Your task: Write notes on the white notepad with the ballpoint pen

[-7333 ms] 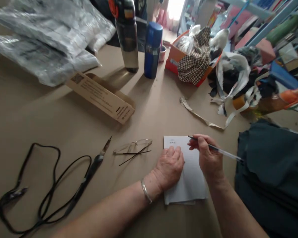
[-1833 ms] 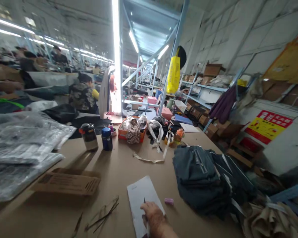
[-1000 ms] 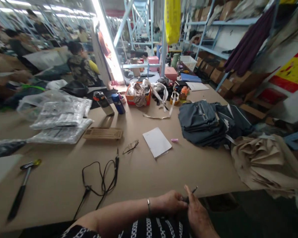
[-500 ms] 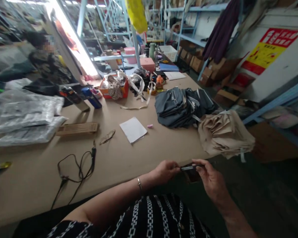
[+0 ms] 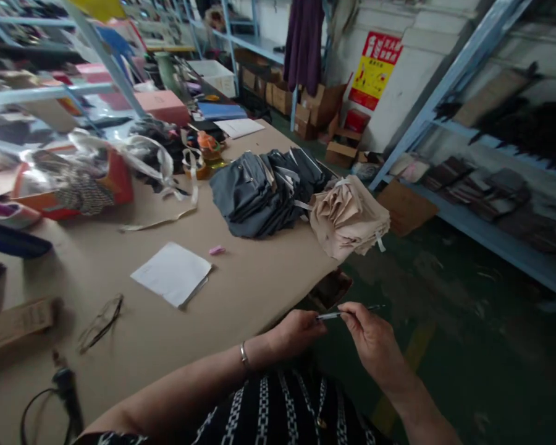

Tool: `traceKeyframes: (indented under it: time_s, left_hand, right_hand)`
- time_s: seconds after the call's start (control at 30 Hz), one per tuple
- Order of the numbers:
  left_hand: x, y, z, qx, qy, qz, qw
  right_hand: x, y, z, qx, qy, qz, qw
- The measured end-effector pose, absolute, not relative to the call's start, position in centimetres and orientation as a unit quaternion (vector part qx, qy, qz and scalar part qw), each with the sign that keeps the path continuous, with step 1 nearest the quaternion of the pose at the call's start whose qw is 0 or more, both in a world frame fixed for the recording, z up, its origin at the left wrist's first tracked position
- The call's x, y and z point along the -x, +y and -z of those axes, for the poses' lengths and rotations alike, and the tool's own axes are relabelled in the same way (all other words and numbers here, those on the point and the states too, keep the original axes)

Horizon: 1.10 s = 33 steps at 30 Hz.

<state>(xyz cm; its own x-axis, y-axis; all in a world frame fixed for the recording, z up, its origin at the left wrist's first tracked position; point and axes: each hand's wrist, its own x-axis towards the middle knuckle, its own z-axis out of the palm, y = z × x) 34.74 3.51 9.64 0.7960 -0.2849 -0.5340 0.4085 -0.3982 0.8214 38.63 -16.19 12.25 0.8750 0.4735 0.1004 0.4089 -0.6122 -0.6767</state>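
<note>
While we're looking down at the tan tabletop [image 5: 250, 284], we're gripping a pen [image 5: 331, 315] with both hands: our left hand [image 5: 299, 329] is holding one end, and our right hand [image 5: 370, 337] is pinching it a bit further along. That pen is hanging in the air just past the tabletop's near edge, over the dark green floor [image 5: 467, 334]. A white paper [image 5: 173, 275] is lying flat up here, with a little pink thing [image 5: 217, 250] sitting just to its right and some glasses [image 5: 102, 324] resting to its left. At the near left, a corded tool [image 5: 67, 392] is poking into view. Beyond the paper, a pile of dark cloth [image 5: 259, 194] is sitting toward the right, and a beige bundle [image 5: 349, 216] is slumping at the edge just beside it. Far left's looking pretty messy: an orange box [image 5: 122, 179] is holding checked cloth [image 5: 86, 193] and plastic. Roomwise, a blue rack [image 5: 445, 86] is filling the right side, and a red-and-yellow poster [image 5: 375, 71] is hanging on the far wall [image 5: 393, 120].
</note>
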Motion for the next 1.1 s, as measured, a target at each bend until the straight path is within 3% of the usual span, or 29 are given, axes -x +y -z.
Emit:
traceKeyframes:
  time_s: [0.1, 0.27, 0.53, 0.83, 1.1]
  left_hand:
    - [-35.7, 1.5, -9.1, -0.781, -0.007, 0.351, 0.516]
    - [-37.8, -3.7, -9.0, -0.794, -0.074, 0.388, 0.461]
    - [-42.8, -18.5, -5.6, -0.803, -0.089, 0.411, 0.423]
    - [-50.6, -30.8, -5.5, -0.824, -0.13, 0.426, 0.35]
    - [-60.4, -36.8, -3.2, -0.822, -0.181, 0.459, 0.286]
  right_hand:
    - [-38.1, -18.6, -12.1, 0.906, -0.205, -0.056, 0.367]
    - [-38.0, -24.3, -11.3, 0.875, -0.139, -0.12, 0.449]
    - [-42.0, -38.6, -8.5, 0.857, -0.084, -0.135, 0.491]
    - [-47.4, -50.7, -6.0, 0.876, -0.083, -0.096, 0.466]
    - [-55.5, -55.8, 0.8, 0.938, -0.085, -0.077, 0.328]
